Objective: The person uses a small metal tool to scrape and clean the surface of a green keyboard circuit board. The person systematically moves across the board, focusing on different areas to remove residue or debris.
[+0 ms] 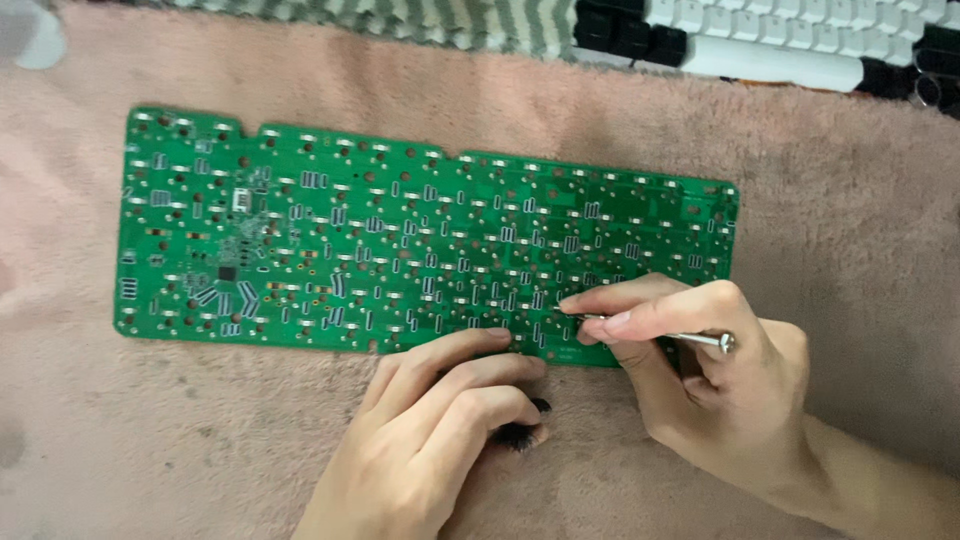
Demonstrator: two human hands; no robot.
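**Green board on pink mat, both hands at its lower edge**

On the fuzzy pink mat [150,440] we've got the long green printed circuit board [330,250] lying flat, solder side up, chip cluster at its left end. Our left hand [440,440] sits at the board's lower edge near centre, fingers curled, index tip touching the board; something small and dark [520,435] is tucked under the fingers, can't tell what. Just right of it, our right hand [710,370] pinches a thin silver metal tool [690,338], tip on the board's lower right area. Top right, off the mat: black-and-white keyboard [780,40], partly cut off.
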